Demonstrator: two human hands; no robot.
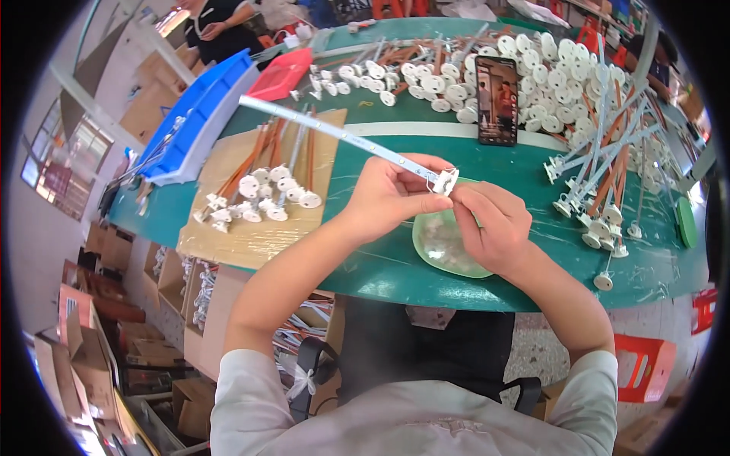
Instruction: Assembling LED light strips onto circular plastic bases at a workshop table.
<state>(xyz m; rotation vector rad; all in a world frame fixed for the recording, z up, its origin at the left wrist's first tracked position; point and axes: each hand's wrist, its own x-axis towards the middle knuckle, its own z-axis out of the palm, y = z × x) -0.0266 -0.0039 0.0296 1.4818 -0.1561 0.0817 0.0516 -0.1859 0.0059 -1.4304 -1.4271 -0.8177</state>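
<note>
Strip [334,130], long, narrow, silvery-white and spotted with small dots, slants up and left above the dark green desk [365,273]! Left hand [388,195] pinches its lower end, right by a small white plastic end piece [445,181] with thin wires [431,182]; right hand [494,228] is bunched at that piece, though whether gripping or merely touching, I cannot tell. Pale green plastic bowl [452,267] sits beneath. The strip looks light, smooth and fairly stiff; the wires seem fragile, so its edges near the end piece look the safest hold.
</note>
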